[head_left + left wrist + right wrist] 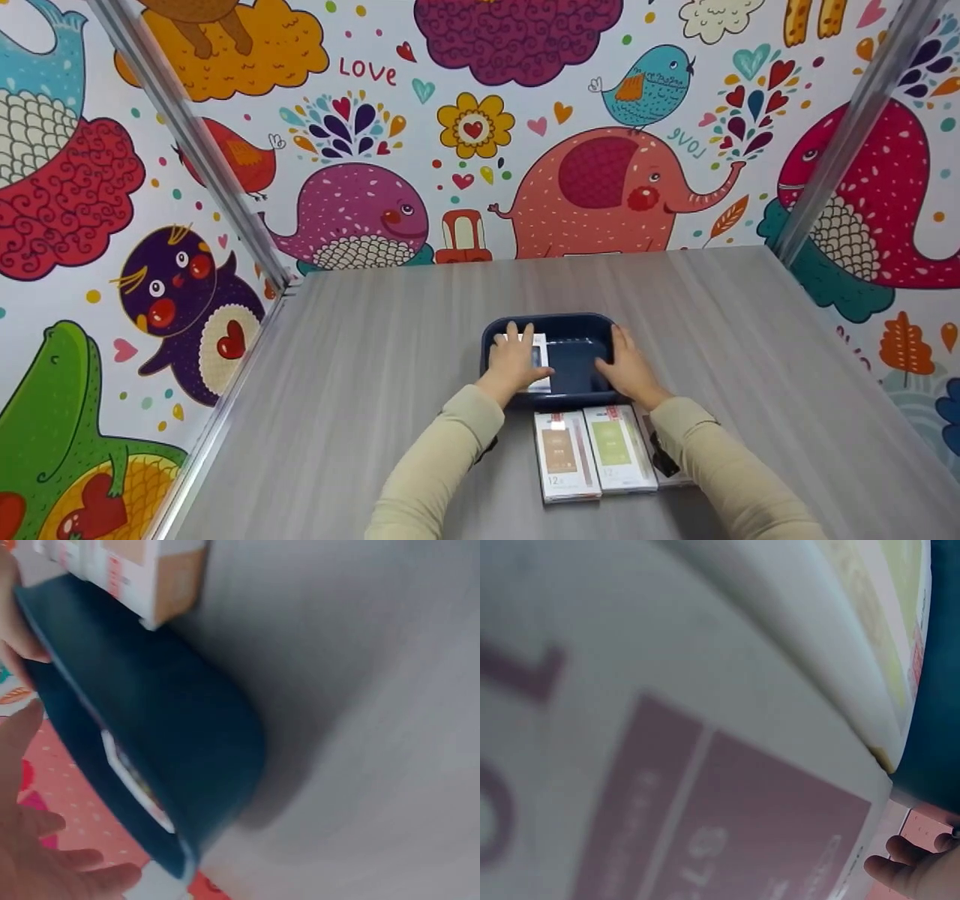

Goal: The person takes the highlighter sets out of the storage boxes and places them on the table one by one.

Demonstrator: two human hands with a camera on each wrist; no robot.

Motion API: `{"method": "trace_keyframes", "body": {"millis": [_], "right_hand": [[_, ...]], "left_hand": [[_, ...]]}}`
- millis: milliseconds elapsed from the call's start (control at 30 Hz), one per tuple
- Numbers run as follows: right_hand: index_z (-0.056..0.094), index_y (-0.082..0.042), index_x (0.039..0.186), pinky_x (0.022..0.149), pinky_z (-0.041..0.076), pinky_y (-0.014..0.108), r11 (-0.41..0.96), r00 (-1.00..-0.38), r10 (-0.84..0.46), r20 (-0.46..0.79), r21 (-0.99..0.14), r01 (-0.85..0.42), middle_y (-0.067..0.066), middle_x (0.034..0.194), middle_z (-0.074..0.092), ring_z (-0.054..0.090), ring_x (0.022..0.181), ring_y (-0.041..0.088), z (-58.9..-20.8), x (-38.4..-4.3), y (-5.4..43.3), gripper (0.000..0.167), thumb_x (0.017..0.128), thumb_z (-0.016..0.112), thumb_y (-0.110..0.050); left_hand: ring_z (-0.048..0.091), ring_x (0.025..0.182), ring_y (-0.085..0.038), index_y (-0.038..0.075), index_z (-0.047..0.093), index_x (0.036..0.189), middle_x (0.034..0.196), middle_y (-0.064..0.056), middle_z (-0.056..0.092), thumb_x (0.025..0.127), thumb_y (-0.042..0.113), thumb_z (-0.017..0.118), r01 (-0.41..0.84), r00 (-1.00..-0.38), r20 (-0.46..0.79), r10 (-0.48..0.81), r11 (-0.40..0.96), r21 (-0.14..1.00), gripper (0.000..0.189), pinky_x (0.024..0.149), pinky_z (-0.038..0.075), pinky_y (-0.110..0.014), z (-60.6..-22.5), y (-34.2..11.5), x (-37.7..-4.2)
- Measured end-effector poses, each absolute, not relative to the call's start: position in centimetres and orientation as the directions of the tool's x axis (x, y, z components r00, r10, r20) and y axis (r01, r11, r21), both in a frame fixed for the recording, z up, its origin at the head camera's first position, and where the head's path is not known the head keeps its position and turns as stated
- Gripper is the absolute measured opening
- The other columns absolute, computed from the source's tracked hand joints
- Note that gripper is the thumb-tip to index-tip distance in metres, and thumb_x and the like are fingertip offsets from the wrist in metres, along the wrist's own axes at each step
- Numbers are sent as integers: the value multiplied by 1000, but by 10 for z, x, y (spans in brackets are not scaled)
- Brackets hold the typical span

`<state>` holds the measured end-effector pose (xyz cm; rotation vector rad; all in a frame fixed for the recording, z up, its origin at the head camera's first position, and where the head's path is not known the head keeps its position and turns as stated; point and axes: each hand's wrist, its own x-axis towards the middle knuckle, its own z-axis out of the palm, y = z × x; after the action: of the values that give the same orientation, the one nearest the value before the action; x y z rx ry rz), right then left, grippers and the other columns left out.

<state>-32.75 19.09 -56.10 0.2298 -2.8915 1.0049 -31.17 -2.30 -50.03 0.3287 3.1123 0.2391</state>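
A dark blue rectangular plastic bin [574, 328] stands on the table, with a flat white box [542, 356] lying at its left side. My left hand [514, 364] is over that box, fingers spread and straight, hiding part of it. At the opposite end, my right hand [634, 373] holds the bin's right rim, its thumb on the inner side. Just in front of the bin lie a flat white box with an orange-brown panel [564, 465], one with a green panel [619, 457], and one with a mauve panel [757, 817], mostly hidden under my right forearm in the head view.
The grey wood-grain table [352, 390] reaches back to a cartoon-printed wall [480, 187]. Metal frame posts [847, 142] rise at both back corners. The boxes sit side by side close against the bin's near side.
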Motion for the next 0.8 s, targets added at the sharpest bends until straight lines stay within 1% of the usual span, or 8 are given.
{"method": "trace_keyframes", "body": {"millis": [133,267,367,533,700,800], "right_hand": [[16,11,141,103,25,55,768,-988,-111,112,-622,-157,31,144,19,30,125,50,-559,-327,190,76,86,58,-21],[17,11,140,102,25,55,765,-987,-111,118,-624,-160,31,144,19,30,125,50,-559,-327,190,75,86,58,-20],[16,11,140,103,24,55,760,-987,-111,115,-630,-159,32,144,19,28,126,49,-559,-327,190,75,86,58,-20],[15,10,141,104,22,54,762,-990,-109,92,-632,-142,31,145,17,25,128,49,-560,-328,190,76,87,58,-21],[16,11,140,104,23,54,756,-988,-108,108,-636,-152,32,144,18,25,128,49,-561,-328,190,75,86,58,-19],[17,12,140,104,22,55,752,-987,-106,118,-641,-157,33,144,18,24,128,49,-561,-327,190,74,85,58,-18]], "left_hand": [[41,119,-43,13,35,141,142,-21,30,74,56,66,188,-981,-30,194,973,136,86,92,42,-44,-507,-19,-315],[33,125,-46,15,34,142,147,-20,22,74,55,67,162,-984,-55,172,975,151,85,93,41,-47,-512,-13,-317],[30,127,-47,16,36,141,148,-21,19,73,53,68,149,-985,-63,162,973,175,84,92,41,-49,-517,-10,-319],[30,126,-48,17,37,140,148,-21,19,73,52,69,138,-984,-86,156,974,179,82,92,41,-49,-524,-7,-320],[29,126,-49,18,38,140,148,-21,19,73,52,69,133,-982,-109,156,971,199,82,92,40,-51,-527,-6,-319],[28,127,-49,19,40,139,147,-21,21,73,52,69,132,-980,-119,157,972,195,80,91,41,-52,-528,-5,-320]]}}
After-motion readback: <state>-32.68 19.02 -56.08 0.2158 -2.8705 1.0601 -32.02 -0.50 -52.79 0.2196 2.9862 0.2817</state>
